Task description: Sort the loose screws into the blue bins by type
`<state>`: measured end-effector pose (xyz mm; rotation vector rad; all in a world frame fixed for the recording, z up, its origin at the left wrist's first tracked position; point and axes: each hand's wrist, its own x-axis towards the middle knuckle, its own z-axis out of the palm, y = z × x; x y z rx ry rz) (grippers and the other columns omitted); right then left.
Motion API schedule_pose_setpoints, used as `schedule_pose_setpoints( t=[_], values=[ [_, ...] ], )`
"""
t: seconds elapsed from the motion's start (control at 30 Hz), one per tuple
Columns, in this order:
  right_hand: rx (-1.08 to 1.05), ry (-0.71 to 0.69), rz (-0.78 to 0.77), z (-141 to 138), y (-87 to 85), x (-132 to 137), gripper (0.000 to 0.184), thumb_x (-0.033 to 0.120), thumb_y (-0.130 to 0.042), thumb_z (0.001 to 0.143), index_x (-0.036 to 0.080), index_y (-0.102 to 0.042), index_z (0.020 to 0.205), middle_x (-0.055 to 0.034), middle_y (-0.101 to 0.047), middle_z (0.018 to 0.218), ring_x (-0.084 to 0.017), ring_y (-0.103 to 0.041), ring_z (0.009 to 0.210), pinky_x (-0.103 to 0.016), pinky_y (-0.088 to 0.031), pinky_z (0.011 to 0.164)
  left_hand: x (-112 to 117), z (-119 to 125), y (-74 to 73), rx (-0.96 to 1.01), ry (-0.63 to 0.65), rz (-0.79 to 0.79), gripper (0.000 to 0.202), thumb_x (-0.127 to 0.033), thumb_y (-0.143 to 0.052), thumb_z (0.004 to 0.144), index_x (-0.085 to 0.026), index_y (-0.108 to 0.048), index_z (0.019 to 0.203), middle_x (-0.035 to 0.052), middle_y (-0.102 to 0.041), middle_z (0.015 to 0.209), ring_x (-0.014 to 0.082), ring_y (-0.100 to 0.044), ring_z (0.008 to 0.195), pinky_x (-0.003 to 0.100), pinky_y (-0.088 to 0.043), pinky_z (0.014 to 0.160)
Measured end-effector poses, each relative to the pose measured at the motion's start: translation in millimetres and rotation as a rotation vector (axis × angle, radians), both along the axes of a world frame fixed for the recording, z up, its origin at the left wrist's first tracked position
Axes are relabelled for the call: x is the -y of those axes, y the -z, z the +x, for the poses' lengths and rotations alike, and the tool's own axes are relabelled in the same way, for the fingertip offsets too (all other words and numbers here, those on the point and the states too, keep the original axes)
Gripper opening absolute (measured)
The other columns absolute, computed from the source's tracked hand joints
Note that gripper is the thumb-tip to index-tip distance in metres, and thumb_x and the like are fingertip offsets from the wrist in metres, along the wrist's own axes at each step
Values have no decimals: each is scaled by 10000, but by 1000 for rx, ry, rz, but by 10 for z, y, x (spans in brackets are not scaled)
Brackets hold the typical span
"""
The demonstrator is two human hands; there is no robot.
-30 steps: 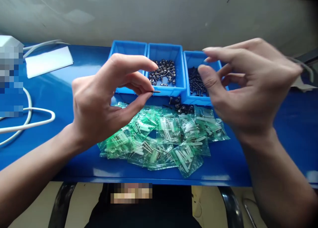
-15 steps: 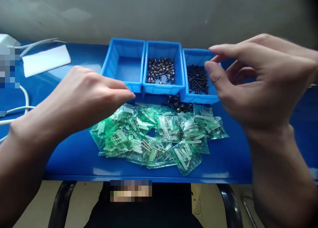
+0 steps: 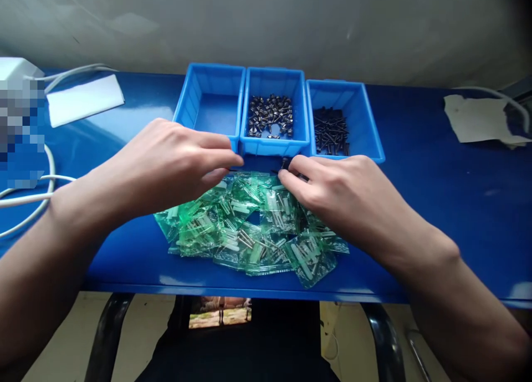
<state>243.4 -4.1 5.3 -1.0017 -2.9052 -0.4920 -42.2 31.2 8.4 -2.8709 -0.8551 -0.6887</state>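
My left hand (image 3: 183, 160) hovers in front of the left box with its fingers closed in a pinch. A thin dark screw (image 3: 233, 170) pokes out from its fingertips. My right hand (image 3: 336, 185) is lowered over a small loose pile of dark screws (image 3: 285, 163) in front of the boxes, covering most of it. Its thumb and fingers are drawn together, and what lies between them is hidden. Below both hands, several green clear packets (image 3: 249, 249) of white plugs and metal screws are heaped on the blue table (image 3: 137, 265).
Three blue boxes stand in a row: a bare left box (image 3: 216, 113), a middle box (image 3: 274, 146) with short, large-headed screws, and a right box (image 3: 366, 121) with long dark screws. White card (image 3: 85, 99) and cables (image 3: 52, 166) lie left; torn paper (image 3: 477, 118) lies right.
My right hand has come down and left, from above the right box to the loose screws. My left hand has shifted slightly right, and a dark screw now shows at its fingertips.
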Motion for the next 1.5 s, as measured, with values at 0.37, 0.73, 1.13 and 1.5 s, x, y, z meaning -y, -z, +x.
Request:
schedule_pose_setpoints(
  t=[0.37, 0.73, 1.13, 1.5],
  values=[
    [-88, 0, -31, 26, 53, -42, 303, -23, -511, 958, 116, -768, 1040, -97, -742, 922, -169, -647, 682, -347, -236, 536, -589, 1179, -295, 81, -105, -131, 285, -249, -768, 937, -278, -804, 1218, -74, -830, 993, 172, -781, 840, 352, -652, 944],
    [-1089, 48, -582, 154, -142, -119, 187, 73, -673, 1019, 183, -784, 1121, -15, -787, 1015, -125, -794, 804, -262, -700, 735, -449, 255, 17, 12, -49, -38, 292, -465, -636, 1071, -259, -833, 1136, 41, -811, 1227, 312, -714, 1242, 474, -661, 991],
    [-227, -265, 42, -202, 67, -81, 220, 14, -574, 1022, 81, -783, 1042, -112, -780, 1004, -217, -745, 884, -363, -629, 720, -309, 75, 184, 91, 25, -53, 209, -258, -636, 1092, -197, -822, 1162, 97, -733, 1434, 310, -648, 1460, 497, -642, 1183],
    [7, -206, 109, -223, 10, -55, 230, -52, -550, 951, 89, -732, 954, -85, -709, 877, -217, -686, 806, -361, -570, 715, -268, 106, 180, 75, 38, -3, 211, -270, -626, 1102, -200, -823, 1125, 72, -771, 1366, 305, -691, 1405, 467, -664, 1148]
  ],
)
